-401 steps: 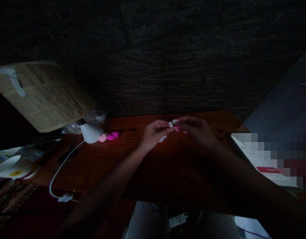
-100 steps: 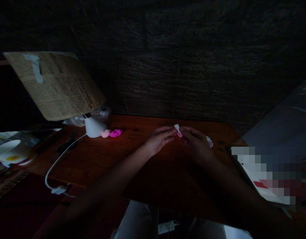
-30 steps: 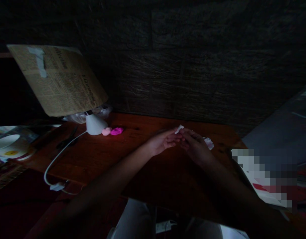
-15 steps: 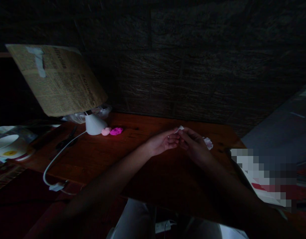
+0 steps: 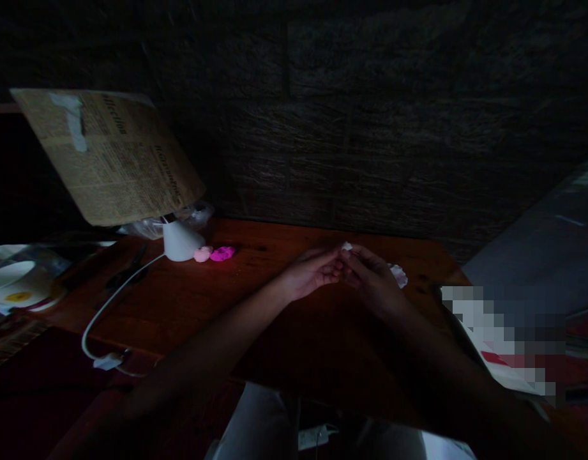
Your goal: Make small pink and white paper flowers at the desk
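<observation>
From my end I make out a small, thin white scrap of soft-looking material (image 5: 346,246), pinched up between the fingertips of the left hand (image 5: 313,275) and the right hand (image 5: 373,278), its lower part hidden by the fingers. I also have a pale, whitish-pink frilled piece with a wavy edge (image 5: 399,276) on the desk (image 5: 284,332), just beyond the right hand, which covers part of it from me.

The left hand (image 5: 313,275) and right hand (image 5: 376,279) are pinching a white piece (image 5: 346,246). A magenta lump (image 5: 222,253) is lying near the table lamp (image 5: 116,163).
</observation>
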`<state>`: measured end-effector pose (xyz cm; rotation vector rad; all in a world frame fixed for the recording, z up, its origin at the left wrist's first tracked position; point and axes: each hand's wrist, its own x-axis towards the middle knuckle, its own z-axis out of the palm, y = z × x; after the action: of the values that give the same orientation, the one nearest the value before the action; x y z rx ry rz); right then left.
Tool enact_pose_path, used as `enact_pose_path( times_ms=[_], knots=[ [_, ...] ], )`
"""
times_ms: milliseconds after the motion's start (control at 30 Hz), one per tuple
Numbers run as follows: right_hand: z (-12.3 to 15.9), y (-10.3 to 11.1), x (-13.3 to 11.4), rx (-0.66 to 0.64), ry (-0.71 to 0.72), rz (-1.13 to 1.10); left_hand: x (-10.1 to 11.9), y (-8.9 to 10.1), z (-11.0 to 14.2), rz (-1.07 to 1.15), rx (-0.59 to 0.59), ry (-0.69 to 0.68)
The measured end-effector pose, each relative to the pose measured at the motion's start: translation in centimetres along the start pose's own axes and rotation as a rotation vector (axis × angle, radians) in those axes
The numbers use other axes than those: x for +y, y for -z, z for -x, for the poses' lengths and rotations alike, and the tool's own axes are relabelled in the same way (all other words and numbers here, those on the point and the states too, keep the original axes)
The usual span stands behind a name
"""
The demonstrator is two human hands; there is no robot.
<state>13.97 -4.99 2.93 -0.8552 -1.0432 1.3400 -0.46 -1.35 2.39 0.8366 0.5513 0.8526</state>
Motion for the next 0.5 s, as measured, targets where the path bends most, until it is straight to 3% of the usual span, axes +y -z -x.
enact_pose_path(
  times_ms=[167,300,500],
  knots=[
    [-0.07,0.14,-0.13,0.009,0.015,0.034,-0.05,0.25,-0.05,-0.03,-0.011,-0.072],
    [-0.17,0.48,-0.36,0.025,0.072,0.162,-0.07,0.33,-0.15,-0.099,0.012,-0.085],
    [-0.34,0.8,-0.25,0.031,0.078,0.162,0.03,0.24,-0.3,-0.102,0.045,-0.089]
  ],
)
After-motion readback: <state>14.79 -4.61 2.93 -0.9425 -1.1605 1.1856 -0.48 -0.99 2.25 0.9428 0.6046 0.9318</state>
